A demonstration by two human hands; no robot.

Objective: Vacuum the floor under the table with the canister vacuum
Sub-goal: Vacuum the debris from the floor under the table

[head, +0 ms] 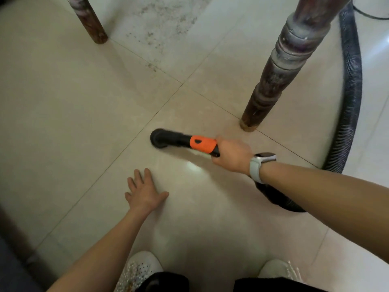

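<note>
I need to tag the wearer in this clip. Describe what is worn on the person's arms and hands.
Both forearms are bare, with no sleeves in view. The right hand has a watch at its wrist: a pale grey or white band and a dark rounded-rectangular face. The left hand and its wrist carry nothing visible; no rings or gloves show on either hand.

Both forearms were bare, no sleeves in view. The right wrist wore a smartwatch (262, 160) with a dark rectangular face on a pale grey band. White perforated shoes (139, 268) showed at the bottom edge, with dark trousers (166, 281) over the knees.
</note>
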